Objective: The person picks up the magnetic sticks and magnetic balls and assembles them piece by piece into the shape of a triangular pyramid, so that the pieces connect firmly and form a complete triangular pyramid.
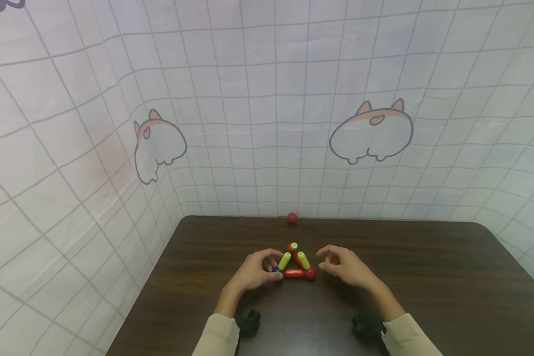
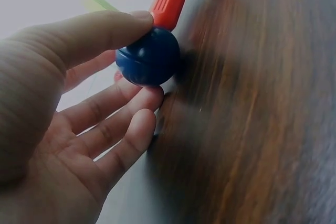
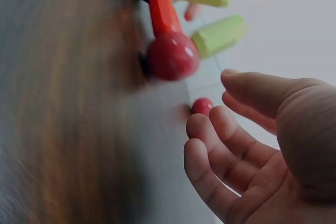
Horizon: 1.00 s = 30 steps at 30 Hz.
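A build of toy balls and rods stands on the table. At its front a red rod (image 1: 293,273) joins a blue ball (image 2: 149,56) to a red ball (image 3: 172,57). Yellow-green rods (image 1: 303,260) slant up from both of these balls, and a third rises at the back by another red ball. My left hand (image 1: 254,271) holds the blue ball, thumb on top by the rod's end and fingertips at the far side. On the other side, my right hand (image 1: 344,267) hovers beside the red ball with fingers loosely bent and nothing in them.
A loose red ball (image 1: 292,217) lies at the far edge of the dark wooden table (image 1: 418,267). Behind the table hangs a white gridded cloth (image 1: 258,148), which also runs down the left side. Dark straps (image 1: 248,322) are on both wrists.
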Tool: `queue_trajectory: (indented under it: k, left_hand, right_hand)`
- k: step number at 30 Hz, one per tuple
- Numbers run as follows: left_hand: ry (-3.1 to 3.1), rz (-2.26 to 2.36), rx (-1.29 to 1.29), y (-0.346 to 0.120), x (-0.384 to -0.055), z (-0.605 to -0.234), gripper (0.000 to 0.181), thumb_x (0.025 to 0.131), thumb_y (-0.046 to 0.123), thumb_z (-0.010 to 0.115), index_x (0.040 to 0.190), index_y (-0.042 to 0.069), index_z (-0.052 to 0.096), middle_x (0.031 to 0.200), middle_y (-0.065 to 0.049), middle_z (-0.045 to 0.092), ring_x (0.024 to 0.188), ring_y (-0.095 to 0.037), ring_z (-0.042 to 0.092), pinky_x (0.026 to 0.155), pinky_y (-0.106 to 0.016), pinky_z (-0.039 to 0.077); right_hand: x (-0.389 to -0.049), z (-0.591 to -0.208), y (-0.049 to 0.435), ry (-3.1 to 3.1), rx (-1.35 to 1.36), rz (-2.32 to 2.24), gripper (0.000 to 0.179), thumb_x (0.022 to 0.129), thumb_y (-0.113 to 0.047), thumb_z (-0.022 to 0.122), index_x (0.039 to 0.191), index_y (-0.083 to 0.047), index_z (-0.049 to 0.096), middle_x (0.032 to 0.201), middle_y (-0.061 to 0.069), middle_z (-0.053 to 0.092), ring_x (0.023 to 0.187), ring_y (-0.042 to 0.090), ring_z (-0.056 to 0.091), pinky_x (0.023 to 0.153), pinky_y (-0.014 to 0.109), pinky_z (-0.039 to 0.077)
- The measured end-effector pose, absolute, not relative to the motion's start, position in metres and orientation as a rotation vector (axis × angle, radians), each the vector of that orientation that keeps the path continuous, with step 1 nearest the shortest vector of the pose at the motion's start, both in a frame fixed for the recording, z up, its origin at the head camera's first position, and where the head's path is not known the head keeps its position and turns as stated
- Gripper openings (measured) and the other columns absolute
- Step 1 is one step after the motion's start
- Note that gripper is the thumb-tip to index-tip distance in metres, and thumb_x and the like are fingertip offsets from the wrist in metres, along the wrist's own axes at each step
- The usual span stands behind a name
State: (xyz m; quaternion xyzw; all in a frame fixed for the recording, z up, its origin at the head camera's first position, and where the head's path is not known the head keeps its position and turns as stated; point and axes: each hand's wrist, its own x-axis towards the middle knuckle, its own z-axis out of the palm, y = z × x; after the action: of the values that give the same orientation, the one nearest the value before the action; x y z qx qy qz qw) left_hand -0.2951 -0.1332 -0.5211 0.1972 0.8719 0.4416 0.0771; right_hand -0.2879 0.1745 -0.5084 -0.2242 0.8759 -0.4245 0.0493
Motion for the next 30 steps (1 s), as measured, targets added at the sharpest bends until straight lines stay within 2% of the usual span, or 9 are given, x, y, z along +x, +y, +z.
queue_trajectory:
  k: [7, 15, 20, 23, 30]
  left_hand:
    - [2.622, 1.31, 0.586, -0.139, -0.295, -0.522, 0.048, 0.084, 0.021, 0.085, 0.128, 0.022, 0.067, 0.097, 0.003, 0.066, 0.084, -0.01, 0.061, 0.07, -0.027, 0.05]
    - [2.619, 1.309, 0.556, -0.143, -0.295, -0.523, 0.045, 0.085, 0.024, 0.084, 0.127, 0.021, 0.068, 0.099, 0.004, 0.067, 0.087, -0.011, 0.061, 0.075, -0.028, 0.05]
    - [2.621, 1.315, 0.56, -0.145, -0.293, -0.524, 0.045, 0.085, 0.023, 0.085, 0.127, 0.02, 0.068, 0.104, 0.002, 0.07, 0.086, -0.012, 0.061, 0.071, -0.027, 0.05]
    - [2.626, 1.316, 0.567, -0.147, -0.293, -0.523, 0.046, 0.085, 0.022, 0.085, 0.128, 0.019, 0.068, 0.106, 0.0, 0.071, 0.086, -0.013, 0.06, 0.066, -0.028, 0.049]
    - [2.605, 1.294, 0.56, -0.153, -0.295, -0.522, 0.049, 0.086, 0.021, 0.083, 0.132, 0.02, 0.066, 0.109, 0.002, 0.07, 0.085, -0.013, 0.059, 0.062, -0.028, 0.049]
  right_hand:
    - [-0.294, -0.502, 0.185, 2.619, -0.621, -1.4, 0.032, 0.099, -0.022, 0.068, 0.125, -0.002, 0.063, 0.086, 0.011, 0.066, 0.073, 0.025, 0.065, 0.067, 0.033, 0.057]
    - [-0.308, -0.498, 0.186, 2.588, -0.624, -1.42, 0.032, 0.1, -0.02, 0.066, 0.125, 0.001, 0.062, 0.091, 0.022, 0.067, 0.075, 0.027, 0.065, 0.066, 0.033, 0.055]
    - [-0.324, -0.499, 0.183, 2.569, -0.622, -1.415, 0.031, 0.1, -0.017, 0.066, 0.124, 0.003, 0.062, 0.092, 0.026, 0.066, 0.076, 0.027, 0.066, 0.066, 0.034, 0.056]
    - [-0.335, -0.497, 0.18, 2.549, -0.616, -1.429, 0.032, 0.1, -0.016, 0.066, 0.124, 0.003, 0.062, 0.093, 0.025, 0.066, 0.075, 0.024, 0.065, 0.066, 0.034, 0.055]
    - [-0.364, -0.491, 0.165, 2.485, -0.564, -1.458, 0.035, 0.099, -0.016, 0.067, 0.128, 0.003, 0.06, 0.099, 0.018, 0.066, 0.082, 0.026, 0.066, 0.074, 0.046, 0.058]
